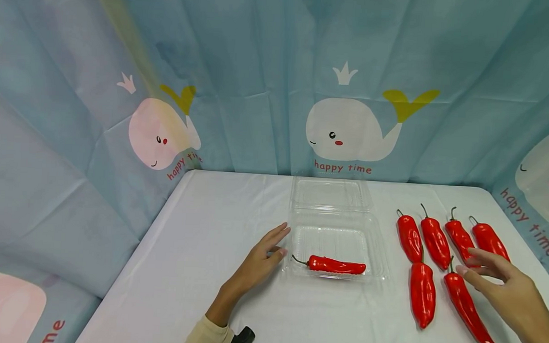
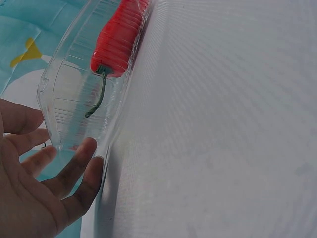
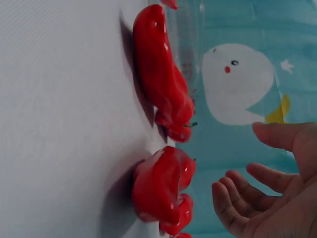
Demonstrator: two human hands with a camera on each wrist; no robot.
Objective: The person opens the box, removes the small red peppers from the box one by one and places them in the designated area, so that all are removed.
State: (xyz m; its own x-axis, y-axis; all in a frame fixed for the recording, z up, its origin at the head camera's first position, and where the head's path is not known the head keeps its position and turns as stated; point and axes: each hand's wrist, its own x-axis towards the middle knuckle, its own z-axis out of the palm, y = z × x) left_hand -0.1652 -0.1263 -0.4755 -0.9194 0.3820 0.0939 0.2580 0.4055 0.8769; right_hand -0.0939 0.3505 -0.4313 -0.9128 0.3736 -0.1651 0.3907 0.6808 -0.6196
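Observation:
A clear plastic clamshell box (image 1: 378,246) lies with its lid (image 1: 330,194) folded back at the table's middle. Inside its near edge one red chili pepper (image 1: 337,265) lies sideways, its green stem to the left. My left hand (image 1: 258,264) is by the box's left side, fingers spread and holding nothing; in the left wrist view the fingertips (image 2: 88,146) are close to the box wall, and contact is hard to tell. Over the loose peppers on the right hovers my right hand (image 1: 506,285), fingers apart, nothing gripped, nearest to the front-right chili pepper (image 1: 467,309).
Several red peppers lie in two rows right of the box, among them a front-left pepper (image 1: 422,295) and a back-right pepper (image 1: 490,239) partly behind the right hand. A white cloth (image 1: 198,270) covers the table. Blue whale-print curtains (image 1: 259,90) hang behind it and at the sides.

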